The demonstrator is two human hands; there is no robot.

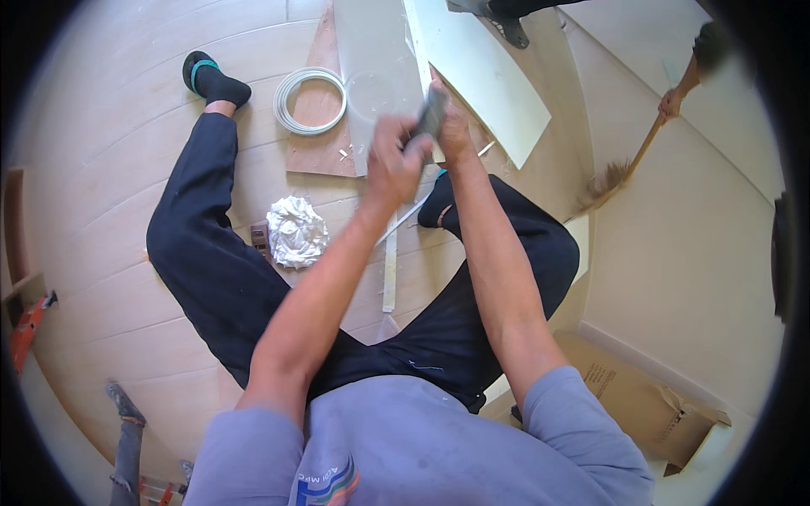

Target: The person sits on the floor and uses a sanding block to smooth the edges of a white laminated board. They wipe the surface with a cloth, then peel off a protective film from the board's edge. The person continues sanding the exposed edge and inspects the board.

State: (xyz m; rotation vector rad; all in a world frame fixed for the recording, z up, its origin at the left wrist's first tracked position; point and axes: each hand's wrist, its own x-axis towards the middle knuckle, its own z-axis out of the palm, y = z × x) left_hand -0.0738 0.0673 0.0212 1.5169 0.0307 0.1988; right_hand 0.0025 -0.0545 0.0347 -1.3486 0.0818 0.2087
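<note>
My left hand (395, 162), smeared by motion, is closed on a dark, oblong block-like tool (432, 114) over the boards. Closed against the tool's other side is my right hand (456, 137); its inner fingers are partly hidden. The tool's exact kind does not show. Beneath my hands runs the narrow pale edge of a board (419, 42). From near my right foot a thin white strip (403, 218) slants toward the floor between my legs. A coil of white flat banding (281, 102) lies left of my hands, on a pinkish board (316, 156).
Between my legs lie a crumpled white bundle (297, 232) and a small brown block-like tool (261, 240). A large white panel (485, 80) lies ahead. At right another person's hand (671, 103) holds a broom (609, 181). An open cardboard box (650, 409) stands behind right.
</note>
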